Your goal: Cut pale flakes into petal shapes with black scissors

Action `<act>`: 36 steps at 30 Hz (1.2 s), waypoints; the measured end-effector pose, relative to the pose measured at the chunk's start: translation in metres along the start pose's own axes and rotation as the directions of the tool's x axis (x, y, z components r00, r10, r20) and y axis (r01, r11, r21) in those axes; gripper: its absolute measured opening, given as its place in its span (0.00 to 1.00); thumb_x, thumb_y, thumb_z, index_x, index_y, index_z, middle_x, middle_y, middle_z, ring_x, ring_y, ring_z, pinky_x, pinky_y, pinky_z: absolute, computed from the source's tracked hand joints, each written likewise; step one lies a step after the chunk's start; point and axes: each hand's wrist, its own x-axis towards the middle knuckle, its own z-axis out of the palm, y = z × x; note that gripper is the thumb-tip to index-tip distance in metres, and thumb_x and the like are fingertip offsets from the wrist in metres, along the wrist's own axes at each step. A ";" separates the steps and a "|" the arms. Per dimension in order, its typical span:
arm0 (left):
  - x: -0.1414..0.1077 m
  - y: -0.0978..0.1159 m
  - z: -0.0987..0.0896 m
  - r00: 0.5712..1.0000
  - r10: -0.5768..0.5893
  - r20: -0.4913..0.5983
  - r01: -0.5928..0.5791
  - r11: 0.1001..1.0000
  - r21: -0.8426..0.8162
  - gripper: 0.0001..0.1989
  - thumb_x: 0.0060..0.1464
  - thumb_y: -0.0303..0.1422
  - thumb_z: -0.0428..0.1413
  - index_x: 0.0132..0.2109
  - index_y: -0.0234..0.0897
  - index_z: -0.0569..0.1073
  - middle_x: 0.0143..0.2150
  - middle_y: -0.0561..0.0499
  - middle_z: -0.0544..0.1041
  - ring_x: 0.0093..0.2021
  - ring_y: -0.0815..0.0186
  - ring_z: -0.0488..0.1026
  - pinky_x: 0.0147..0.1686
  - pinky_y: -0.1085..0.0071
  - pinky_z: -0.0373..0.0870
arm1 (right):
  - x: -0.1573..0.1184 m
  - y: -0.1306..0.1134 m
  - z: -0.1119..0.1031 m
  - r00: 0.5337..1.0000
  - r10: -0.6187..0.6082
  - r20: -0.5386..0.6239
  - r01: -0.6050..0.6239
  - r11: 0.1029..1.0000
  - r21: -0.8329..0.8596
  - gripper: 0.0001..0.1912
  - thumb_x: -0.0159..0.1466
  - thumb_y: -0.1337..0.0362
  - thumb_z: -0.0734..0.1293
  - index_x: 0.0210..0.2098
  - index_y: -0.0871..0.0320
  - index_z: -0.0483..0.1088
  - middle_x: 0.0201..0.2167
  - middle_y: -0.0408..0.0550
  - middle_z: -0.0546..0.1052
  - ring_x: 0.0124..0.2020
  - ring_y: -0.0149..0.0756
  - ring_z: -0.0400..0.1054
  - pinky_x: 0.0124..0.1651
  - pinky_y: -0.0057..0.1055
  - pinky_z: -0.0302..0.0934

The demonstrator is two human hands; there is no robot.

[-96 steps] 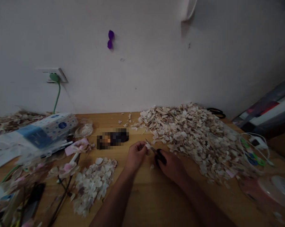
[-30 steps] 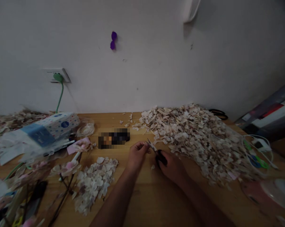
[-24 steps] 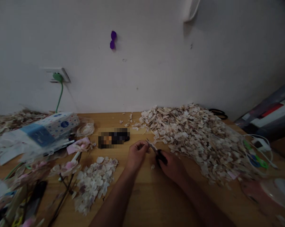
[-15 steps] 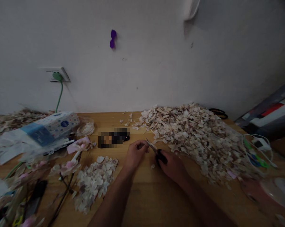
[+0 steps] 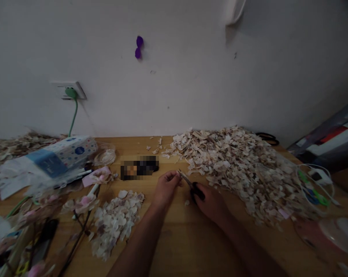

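Observation:
My left hand [image 5: 166, 187] pinches a small pale piece [image 5: 179, 174] between thumb and fingertips, near the middle of the wooden table [image 5: 185, 238]. My right hand [image 5: 210, 202] grips dark-handled scissors [image 5: 188, 181], whose blades point up and left to the piece at my left fingertips. A small pile of pale, rounded petal-like pieces [image 5: 116, 221] lies left of my left forearm. Behind and right of my right hand spreads a big heap of pale scraps [image 5: 234, 161]. One loose pale bit [image 5: 187, 202] rests on the table between my hands.
A blurred-out dark object [image 5: 139, 168] lies beyond my left hand. Farther left are a tissue pack [image 5: 61, 156], pink artificial flowers [image 5: 86, 202] and a black-handled tool [image 5: 47, 234]. At the right sit a white cable [image 5: 332, 184] and black handles [image 5: 268, 137] by the wall.
The scissor blades sit slightly closer to my left fingertips, and the piece there is less visible. The whole view has shifted very slightly; both hands keep nearly the same place.

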 end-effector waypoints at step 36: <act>-0.003 0.008 -0.001 0.999 0.033 0.039 -0.042 0.967 0.250 0.14 0.46 0.42 0.61 0.30 0.34 0.74 0.23 0.54 0.73 0.24 0.70 0.69 0.29 0.74 0.63 | 0.000 -0.001 -0.002 1.000 0.023 0.012 -0.024 1.000 0.019 0.13 0.61 0.64 0.61 0.43 0.56 0.71 0.39 0.51 0.79 0.39 0.44 0.72 0.39 0.34 0.62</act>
